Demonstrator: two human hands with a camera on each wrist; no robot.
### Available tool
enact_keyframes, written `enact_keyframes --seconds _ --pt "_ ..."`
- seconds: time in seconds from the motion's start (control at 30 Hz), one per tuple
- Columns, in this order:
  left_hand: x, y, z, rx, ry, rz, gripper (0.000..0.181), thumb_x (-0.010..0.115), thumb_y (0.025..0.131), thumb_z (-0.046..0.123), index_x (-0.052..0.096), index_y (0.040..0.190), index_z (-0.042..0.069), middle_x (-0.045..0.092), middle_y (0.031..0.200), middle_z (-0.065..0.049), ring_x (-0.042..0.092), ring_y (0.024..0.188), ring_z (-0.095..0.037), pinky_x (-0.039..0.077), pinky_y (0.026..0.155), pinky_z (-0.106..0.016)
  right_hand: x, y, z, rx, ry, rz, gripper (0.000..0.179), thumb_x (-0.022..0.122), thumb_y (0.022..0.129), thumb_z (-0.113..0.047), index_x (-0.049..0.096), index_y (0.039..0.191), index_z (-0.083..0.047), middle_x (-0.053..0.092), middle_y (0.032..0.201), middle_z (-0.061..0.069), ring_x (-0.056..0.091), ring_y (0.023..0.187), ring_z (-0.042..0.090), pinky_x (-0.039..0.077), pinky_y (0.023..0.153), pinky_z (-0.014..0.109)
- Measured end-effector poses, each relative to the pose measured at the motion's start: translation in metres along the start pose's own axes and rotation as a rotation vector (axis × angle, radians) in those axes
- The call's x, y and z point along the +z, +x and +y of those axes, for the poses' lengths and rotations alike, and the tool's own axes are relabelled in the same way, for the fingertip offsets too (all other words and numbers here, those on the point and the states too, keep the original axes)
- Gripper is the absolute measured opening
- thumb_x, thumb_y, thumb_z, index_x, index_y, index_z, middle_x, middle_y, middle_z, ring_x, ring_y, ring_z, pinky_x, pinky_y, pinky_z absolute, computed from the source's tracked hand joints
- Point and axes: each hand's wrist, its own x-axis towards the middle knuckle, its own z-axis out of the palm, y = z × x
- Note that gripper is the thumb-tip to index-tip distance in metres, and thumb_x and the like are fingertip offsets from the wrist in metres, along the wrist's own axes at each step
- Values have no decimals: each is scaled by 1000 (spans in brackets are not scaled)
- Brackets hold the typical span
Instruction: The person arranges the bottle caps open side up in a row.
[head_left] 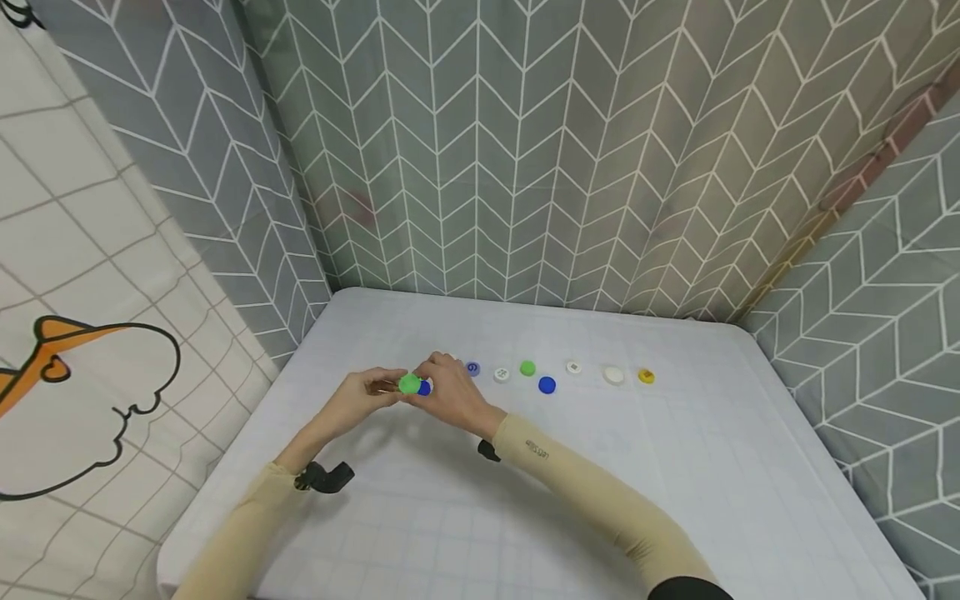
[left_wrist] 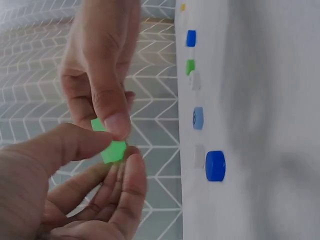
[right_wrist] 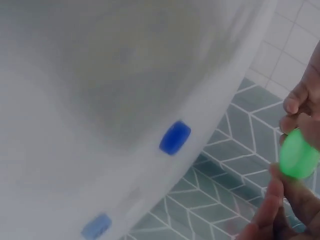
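Note:
Above the white table, both hands pinch a green plastic bottle cap point(head_left: 409, 383). My left hand point(head_left: 365, 397) grips one side with thumb and fingers. From the other side, my right hand point(head_left: 452, 395) pinches the same cap. Its bright green body point(left_wrist: 114, 151) shows between the fingertips in the left wrist view; fingers cover part of its edge. In the right wrist view, the green cap point(right_wrist: 296, 155) is near the right border, partly behind fingers. Below the hands, a dark blue cap point(left_wrist: 215, 166) is on the table, apart from them, beside a white cap point(left_wrist: 199, 157).
Right of the hands, a loose row holds a light blue cap point(head_left: 472, 368), white cap point(head_left: 502, 375), green cap point(head_left: 528, 367), dark blue cap point(head_left: 547, 384), small white cap point(head_left: 573, 367), larger white cap point(head_left: 613, 375) and yellow cap point(head_left: 646, 376). Patterned curtains surround the table point(head_left: 675, 467).

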Motion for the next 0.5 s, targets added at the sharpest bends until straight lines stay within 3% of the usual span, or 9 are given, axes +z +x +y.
enact_keyframes --seconds 0.23,0.37,0.5 --pt "25 -4 9 102 98 -34 36 73 86 24 68 119 11 67 102 1 65 89 -11 54 83 -26 -17 -29 2 -10 -83 -84 40 77 80 -41 74 109 -13 65 85 0 51 75 10 39 66 19" --pt "31 -16 10 111 178 -98 31 74 85 22 70 115 13 66 101 6 63 87 -6 54 82 -25 -12 -46 -5 -23 -118 -137 42 75 82 -42 72 114 -15 66 83 -1 50 72 8 36 64 19" --pt "34 -26 8 139 228 -187 24 75 83 16 71 107 14 66 98 7 62 84 -3 53 77 -24 -7 -58 -12 -46 -157 -198 35 72 83 -44 76 107 -19 62 74 -6 44 65 7 31 59 18"
